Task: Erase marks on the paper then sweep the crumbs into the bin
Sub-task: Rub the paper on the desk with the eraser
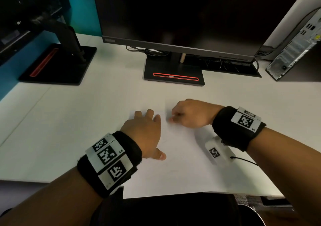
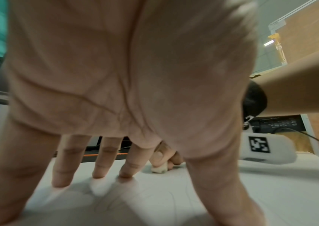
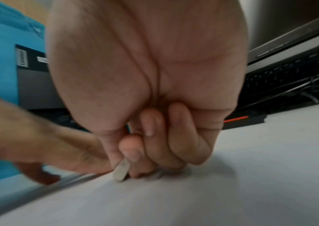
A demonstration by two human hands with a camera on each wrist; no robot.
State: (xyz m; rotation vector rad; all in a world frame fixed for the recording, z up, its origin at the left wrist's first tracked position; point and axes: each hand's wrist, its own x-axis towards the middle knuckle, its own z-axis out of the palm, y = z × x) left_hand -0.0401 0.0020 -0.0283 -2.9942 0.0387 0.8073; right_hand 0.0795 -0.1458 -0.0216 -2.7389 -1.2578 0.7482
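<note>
A white sheet of paper (image 1: 182,165) lies on the white desk in front of me, with faint pencil lines (image 2: 174,198) on it. My left hand (image 1: 145,130) lies flat with spread fingers on the sheet's far left part and presses it down. My right hand (image 1: 187,116) is curled at the sheet's far edge and pinches a small white eraser (image 3: 121,171) between thumb and fingers. The eraser's lower end (image 2: 159,169) touches the paper just right of my left fingertips. In the head view the eraser is hidden by my right hand.
A black monitor's stand (image 1: 173,71) is behind the paper, a second monitor base (image 1: 59,64) at the far left. A desktop computer case (image 1: 295,46) stands at the far right. A dark round rim (image 1: 250,215) shows below the desk's front edge, at the lower right.
</note>
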